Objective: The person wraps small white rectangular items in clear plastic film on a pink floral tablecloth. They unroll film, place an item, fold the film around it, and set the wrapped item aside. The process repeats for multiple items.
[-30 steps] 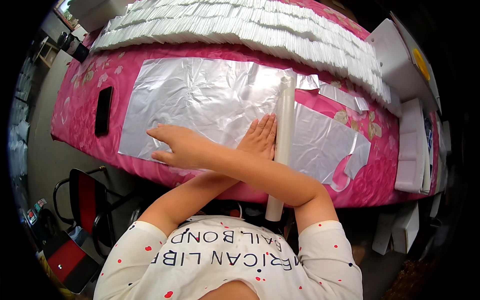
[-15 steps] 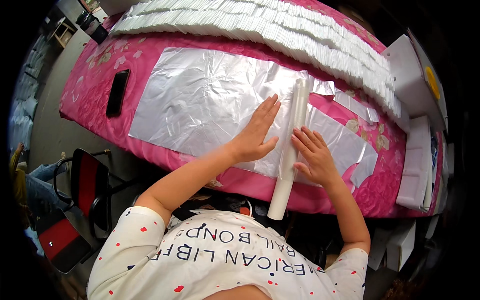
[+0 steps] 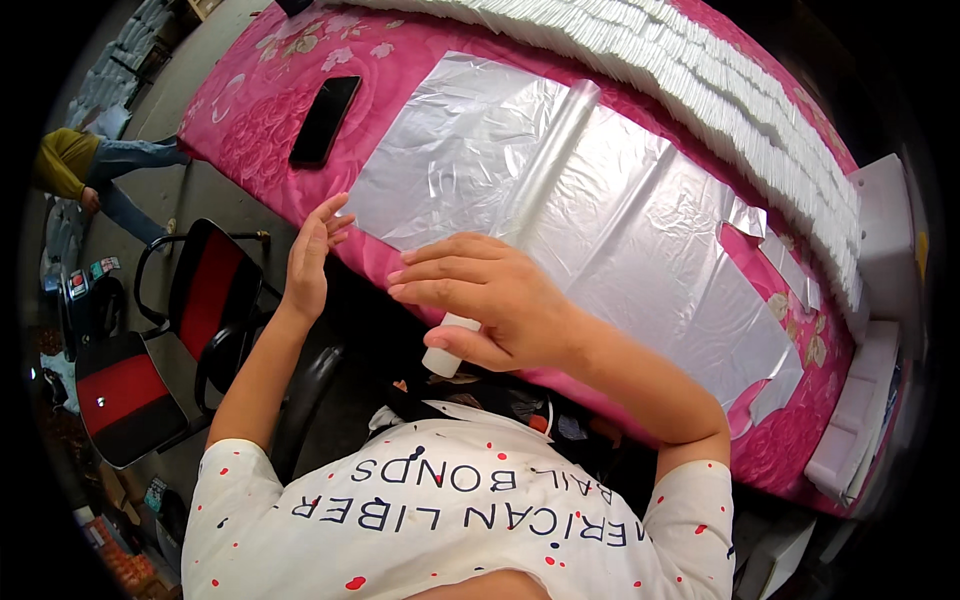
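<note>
A roll of translucent plastic film (image 3: 550, 160) lies slantwise across a silvery sheet of thin plastic (image 3: 450, 120). Its white core end (image 3: 445, 355) juts past the table's front edge. My right hand (image 3: 495, 300) is over the near part of the roll, fingers stretched and thumb apart; it hides part of the roll, and whether the palm presses on it cannot be made out. Off to the left, my left hand (image 3: 315, 260) is held up by the table edge, empty, fingers stretched, near the sheet's left corner. Right of the roll the sheet lies creased, with torn cut-outs at its right end.
Long rows of stacked white folded pieces (image 3: 700, 95) run along the table's far side. A black phone (image 3: 325, 122) rests on the pink flowered cloth (image 3: 250, 120). White foam boxes (image 3: 850, 400) stand at the right. A red-and-black chair (image 3: 205, 290) and a person (image 3: 110, 175) are at left.
The roll has moved left over the sheet, and my right hand has gone left with it. My left hand has come off the sheet to the table edge. The view has shifted too.
</note>
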{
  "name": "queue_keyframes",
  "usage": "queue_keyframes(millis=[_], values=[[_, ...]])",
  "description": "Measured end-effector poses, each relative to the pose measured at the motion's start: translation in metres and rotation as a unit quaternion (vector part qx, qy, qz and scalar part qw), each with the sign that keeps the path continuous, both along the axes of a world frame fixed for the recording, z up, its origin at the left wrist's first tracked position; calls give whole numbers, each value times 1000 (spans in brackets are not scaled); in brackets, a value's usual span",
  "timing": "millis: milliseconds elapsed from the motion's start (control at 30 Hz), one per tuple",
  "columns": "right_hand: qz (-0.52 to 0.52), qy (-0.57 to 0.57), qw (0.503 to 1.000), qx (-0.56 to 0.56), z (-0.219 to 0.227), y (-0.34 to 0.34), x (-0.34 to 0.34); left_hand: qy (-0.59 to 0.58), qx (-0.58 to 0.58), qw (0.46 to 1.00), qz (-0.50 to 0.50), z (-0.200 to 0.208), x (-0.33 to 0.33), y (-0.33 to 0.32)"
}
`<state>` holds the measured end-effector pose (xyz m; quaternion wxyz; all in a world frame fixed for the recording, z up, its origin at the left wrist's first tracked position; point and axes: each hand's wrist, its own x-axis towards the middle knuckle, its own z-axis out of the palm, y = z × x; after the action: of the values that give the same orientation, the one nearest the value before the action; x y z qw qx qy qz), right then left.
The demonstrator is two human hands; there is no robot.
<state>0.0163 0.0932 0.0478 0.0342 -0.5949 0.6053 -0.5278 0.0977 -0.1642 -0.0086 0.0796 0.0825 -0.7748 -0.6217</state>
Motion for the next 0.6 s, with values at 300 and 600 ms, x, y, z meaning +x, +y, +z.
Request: queue_keyframes(millis=[300,600], values=[[-133,229,931,251,-76,-39,-84,-28,-173,984,-28,11,38,10],[-386,90,900,182,-101,-165,-65,-93,-401,911,19,-10,16,15]])
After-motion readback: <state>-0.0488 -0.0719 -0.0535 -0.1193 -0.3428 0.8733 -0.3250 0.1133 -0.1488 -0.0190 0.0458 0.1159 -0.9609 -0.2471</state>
